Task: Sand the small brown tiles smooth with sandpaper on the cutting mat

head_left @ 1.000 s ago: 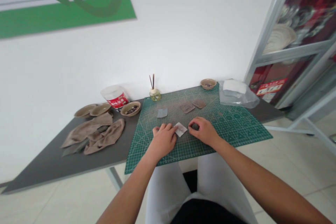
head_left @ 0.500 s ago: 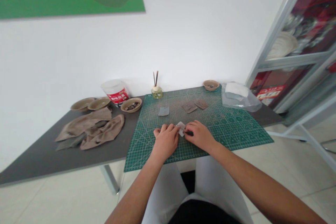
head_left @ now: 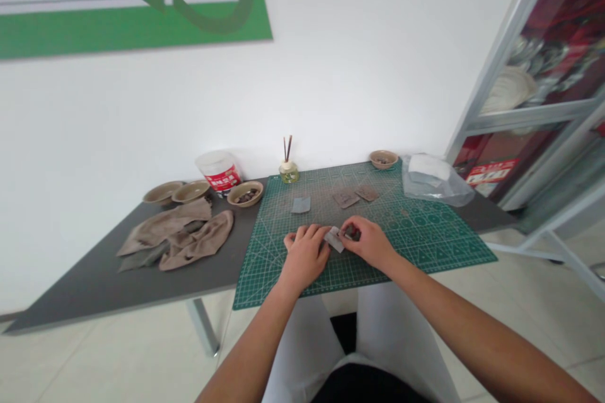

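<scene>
Both hands are working on a green cutting mat (head_left: 274, 264) that covers much of the dark grey bench (head_left: 198, 277). The left hand (head_left: 307, 258) lies palm down, its fingers loosely extended and a little bent, with a fingertip at the left edge of a small pale square (head_left: 334, 240); whether anything lies under its palm cannot be told. The right hand (head_left: 366, 240) is closed in a pinch around a small dark lump (head_left: 353, 233), held at the right edge of that square. The pale square rests on the mat between the two hands, near the person's side. Beyond it lie a blue-grey square (head_left: 301, 204) and, farther right, two brownish pieces (head_left: 346, 198), side by side. At the mat's far edge stand a reed bottle (head_left: 288, 172) and a small bowl (head_left: 384, 160); a clear plastic bag (head_left: 437, 189) overlaps its right corner. Crumpled brown cloths (head_left: 198, 242) lie on the bench's left part.
</scene>
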Motion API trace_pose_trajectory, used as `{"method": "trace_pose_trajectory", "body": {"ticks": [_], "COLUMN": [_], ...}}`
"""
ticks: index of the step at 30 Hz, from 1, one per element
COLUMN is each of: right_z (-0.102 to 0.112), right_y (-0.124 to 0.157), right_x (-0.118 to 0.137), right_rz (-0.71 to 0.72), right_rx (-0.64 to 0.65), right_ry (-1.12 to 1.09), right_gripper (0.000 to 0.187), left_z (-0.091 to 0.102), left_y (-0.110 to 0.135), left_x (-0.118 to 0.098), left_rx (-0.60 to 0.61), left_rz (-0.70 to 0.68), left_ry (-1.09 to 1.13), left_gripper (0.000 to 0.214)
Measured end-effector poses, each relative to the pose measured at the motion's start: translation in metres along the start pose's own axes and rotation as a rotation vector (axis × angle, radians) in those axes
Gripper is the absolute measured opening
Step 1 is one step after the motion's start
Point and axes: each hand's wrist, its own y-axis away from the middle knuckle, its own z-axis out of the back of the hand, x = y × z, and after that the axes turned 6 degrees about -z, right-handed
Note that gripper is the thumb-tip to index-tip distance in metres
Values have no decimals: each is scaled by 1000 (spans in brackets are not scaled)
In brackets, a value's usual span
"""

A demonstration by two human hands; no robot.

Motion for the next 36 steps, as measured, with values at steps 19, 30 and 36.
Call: {"method": "trace_pose_trajectory", "body": {"ticks": [19,30,36], "right_z": [-27,-14,-19], "right_y": [-17,-36,-35], "right_x": [3,9,3], "right_rz": [-124,-126,-173], "right_rx": [156,129,-46], "right_ry": [217,108,29], "right_gripper": [45,10,22], "left_z": [-9,-5,-5], "left_y": [-6,-5,-5], "left_x": [35,31,31], "left_rx": [-300,-263,-243], "left_rz": [244,189,171], "left_ry": [640,643,623], "left_gripper": [20,16,15]}}
